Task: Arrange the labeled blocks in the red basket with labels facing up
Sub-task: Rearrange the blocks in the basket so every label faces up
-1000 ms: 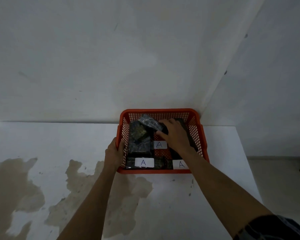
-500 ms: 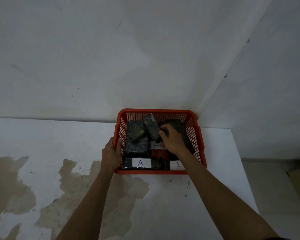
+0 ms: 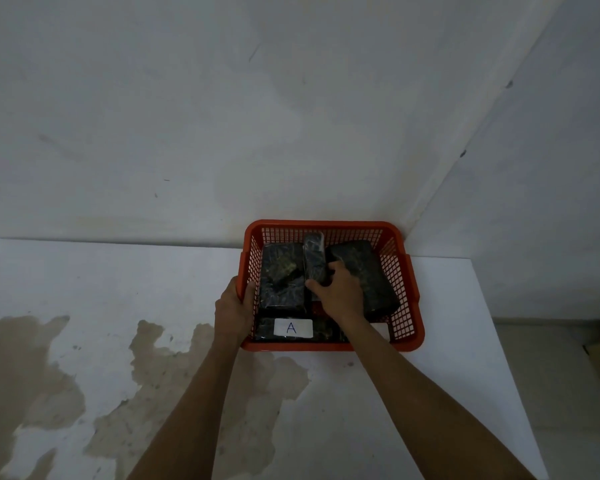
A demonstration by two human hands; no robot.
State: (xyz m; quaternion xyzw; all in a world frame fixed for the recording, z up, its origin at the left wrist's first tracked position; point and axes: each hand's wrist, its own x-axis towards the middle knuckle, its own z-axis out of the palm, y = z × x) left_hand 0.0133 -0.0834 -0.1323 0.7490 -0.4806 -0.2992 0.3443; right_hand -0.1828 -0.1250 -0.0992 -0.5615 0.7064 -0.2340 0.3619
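A red mesh basket (image 3: 409,327) stands on the white table in the wall corner. Inside lie several dark plastic-wrapped blocks. One block at the front (image 3: 293,329) shows a white label with an "A" facing up. My right hand (image 3: 338,294) is inside the basket, gripping a narrow dark block (image 3: 315,256) that stands on edge in the middle, with no label showing. A dark block (image 3: 361,271) lies to its right and another (image 3: 281,275) to its left, both label-less on top. My left hand (image 3: 234,306) grips the basket's left rim.
The white table (image 3: 153,271) has brown stains across its near left part. Grey walls meet in a corner right behind the basket. The table's right edge (image 3: 492,323) drops off close to the basket, with a floor beyond.
My right hand has turned the middle block from lying tilted to standing on edge and slid down to its near end. My arm now hides the two labels at the centre and front right.
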